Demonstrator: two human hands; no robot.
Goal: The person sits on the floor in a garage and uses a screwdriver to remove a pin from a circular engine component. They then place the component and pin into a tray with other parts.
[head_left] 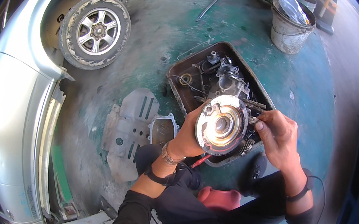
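My left hand is closed on the left edge of a round metal housing, with stepped rings and a central bore facing up. Its face shines brightly under the light. At the housing's right edge, my right hand pinches a small metallic piece between thumb and fingertips; its kind is too small to make out. Both hands are above a dark, oily tray full of loose metal parts, among them a cast housing and a coil spring.
Left of the tray lie a flat slotted metal plate and a rectangular pan. A silver vehicle with a muddy wheel stands at the left. A dirty bucket and a cone are far right; a red stool is below me.
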